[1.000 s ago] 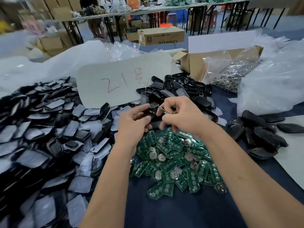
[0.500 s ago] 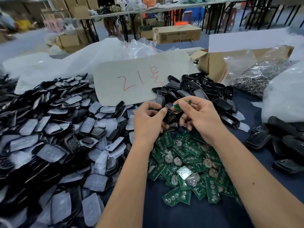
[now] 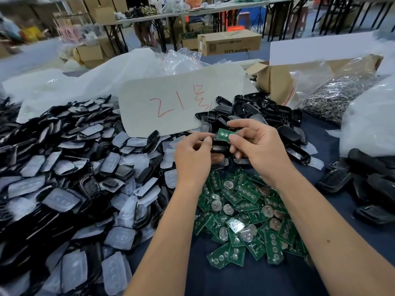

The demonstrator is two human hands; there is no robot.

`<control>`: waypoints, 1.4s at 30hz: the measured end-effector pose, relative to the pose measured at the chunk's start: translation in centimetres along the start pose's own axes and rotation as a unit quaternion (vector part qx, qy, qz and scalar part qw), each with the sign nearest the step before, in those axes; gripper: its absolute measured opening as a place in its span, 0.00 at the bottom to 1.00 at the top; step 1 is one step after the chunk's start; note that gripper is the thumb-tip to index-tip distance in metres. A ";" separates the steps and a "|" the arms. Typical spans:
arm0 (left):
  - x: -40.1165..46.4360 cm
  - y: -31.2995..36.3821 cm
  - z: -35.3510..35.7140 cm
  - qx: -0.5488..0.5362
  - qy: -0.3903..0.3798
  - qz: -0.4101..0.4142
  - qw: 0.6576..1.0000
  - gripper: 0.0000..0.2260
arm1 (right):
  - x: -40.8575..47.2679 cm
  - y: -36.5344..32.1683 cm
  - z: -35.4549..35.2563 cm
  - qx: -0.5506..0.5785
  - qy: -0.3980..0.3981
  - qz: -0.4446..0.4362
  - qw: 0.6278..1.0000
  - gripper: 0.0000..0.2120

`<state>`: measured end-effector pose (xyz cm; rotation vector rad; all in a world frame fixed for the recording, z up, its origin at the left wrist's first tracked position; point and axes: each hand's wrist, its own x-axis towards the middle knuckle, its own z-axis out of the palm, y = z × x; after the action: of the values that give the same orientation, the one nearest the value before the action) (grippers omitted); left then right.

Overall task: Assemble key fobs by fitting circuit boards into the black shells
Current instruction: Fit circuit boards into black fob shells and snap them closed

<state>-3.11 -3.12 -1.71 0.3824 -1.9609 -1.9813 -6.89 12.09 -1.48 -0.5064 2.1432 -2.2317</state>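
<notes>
At frame centre the right hand (image 3: 259, 146) pinches 1 green circuit board (image 3: 226, 134) above the board pile (image 3: 245, 218), while the left hand (image 3: 193, 155) curls around a mostly hidden black shell (image 3: 220, 147).

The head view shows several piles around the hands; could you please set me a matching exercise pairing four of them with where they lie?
Things:
1. pile of green circuit boards
2. cardboard sheet with red writing
3. bag of metal rings
4. green circuit board

Places:
A. far right, in the open cardboard box
B. pinched in the right hand
C. on the blue cloth beneath the forearms
D. leaning behind the black shells

Pairs: 1-C, 2-D, 3-A, 4-B
</notes>
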 end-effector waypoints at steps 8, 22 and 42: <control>-0.3 0.0 0.5 -0.003 0.006 -0.003 1.000 0.10 | 0.2 0.7 -0.3 -0.089 0.042 -0.027 0.995 0.02; -0.5 0.0 0.5 -0.002 0.015 0.037 0.999 0.05 | -0.2 0.4 0.8 -0.184 0.067 -0.056 0.979 0.03; -0.3 -0.2 0.2 -0.025 0.001 0.013 1.000 0.06 | -0.6 -0.2 0.8 -0.242 0.080 -0.061 0.965 0.04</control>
<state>-2.88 -2.82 -1.93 0.3452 -1.9003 -2.0096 -6.13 11.42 -1.45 -0.4869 2.8295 -1.8406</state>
